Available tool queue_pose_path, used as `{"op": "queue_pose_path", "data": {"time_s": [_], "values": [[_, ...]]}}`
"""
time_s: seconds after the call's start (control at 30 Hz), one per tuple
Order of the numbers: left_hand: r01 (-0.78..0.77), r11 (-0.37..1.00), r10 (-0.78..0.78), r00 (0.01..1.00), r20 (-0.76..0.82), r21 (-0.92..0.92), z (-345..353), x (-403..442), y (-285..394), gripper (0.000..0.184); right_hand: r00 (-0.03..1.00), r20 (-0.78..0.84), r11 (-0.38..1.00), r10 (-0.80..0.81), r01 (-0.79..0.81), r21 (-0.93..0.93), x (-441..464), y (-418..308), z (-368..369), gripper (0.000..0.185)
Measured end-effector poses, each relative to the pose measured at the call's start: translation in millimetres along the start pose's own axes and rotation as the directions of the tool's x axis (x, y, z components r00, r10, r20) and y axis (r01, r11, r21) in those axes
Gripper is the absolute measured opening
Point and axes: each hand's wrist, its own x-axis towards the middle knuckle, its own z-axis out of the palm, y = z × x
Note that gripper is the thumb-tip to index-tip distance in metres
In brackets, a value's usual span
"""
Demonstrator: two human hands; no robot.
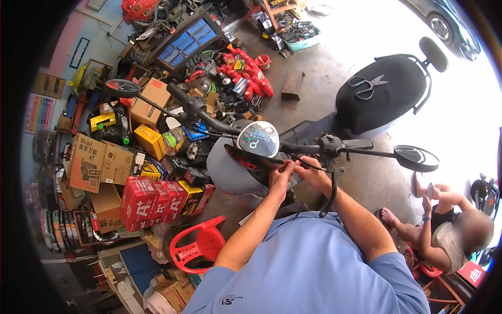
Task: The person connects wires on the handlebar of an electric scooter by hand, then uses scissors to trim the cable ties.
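A scooter stands in front of me, its round lit display (pixel 258 139) glowing between the handlebars. Just below the display, my left hand (pixel 281 175) and my right hand (pixel 312 174) meet with fingertips pinched together. What they pinch is too small to make out; thin dark cables (pixel 299 155) run close by. The right handlebar grip (pixel 357 144) and its brake lever (pixel 331 193) are beside my right hand. The scooter's grey front panel (pixel 230 170) lies left of my left hand. Scissors (pixel 368 87) rest on the black seat (pixel 387 94).
Mirrors (pixel 417 158) stick out on both sides. Red battery boxes (pixel 140 203), cardboard cartons (pixel 86 162) and red bottles (pixel 251 73) crowd the left. A red plastic chair (pixel 197 245) stands near my left elbow. A seated person (pixel 439 240) is at right. A wooden block (pixel 293 85) lies on the floor.
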Motion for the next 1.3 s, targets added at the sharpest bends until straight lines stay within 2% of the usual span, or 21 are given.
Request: {"op": "queue_pose_path", "data": {"time_s": [0.47,0.57,0.63,0.77,0.83,0.93,1.03,1.3], "values": [[-0.001,1.0,0.001,1.0,-0.001,0.011,0,0,2,0.016,1.0,-0.019,1.0,0.02,-0.02,-0.015,-3,-8,2,0.014],[-0.002,1.0,0.002,1.0,0.007,0.021,-3,3,-3,0.017,0.999,0.018,0.998,0.051,-0.052,0.027,-3,-3,0,0.006],[0.003,1.0,-0.003,1.0,0.016,0.03,-1,2,-2,0.017,0.998,0.046,0.991,0.041,-0.046,0.127,-3,5,-2,0.013],[-0.011,1.0,0.011,1.0,-0.011,0.014,3,0,1,0.018,0.995,0.09,0.984,0.038,-0.053,0.17,-4,12,-3,0.022],[-0.007,1.0,0.007,1.0,-0.009,0.007,2,1,0,0.017,1.0,0.007,0.989,-0.023,0.022,0.144,-4,10,0,0.017],[-0.004,1.0,0.004,1.0,-0.006,0.005,1,1,0,0.017,0.998,0.054,0.997,0.039,-0.042,0.065,-4,9,-5,0.019],[0.004,1.0,-0.004,1.0,0.003,-0.013,0,1,-1,0.017,0.996,0.057,0.992,0.072,-0.078,0.099,-4,2,-3,0.014],[0.023,0.999,-0.023,1.0,0.017,-0.028,1,0,2,0.016,1.0,-0.001,0.998,-0.016,0.016,-0.053,-2,-10,0,0.008]]}}
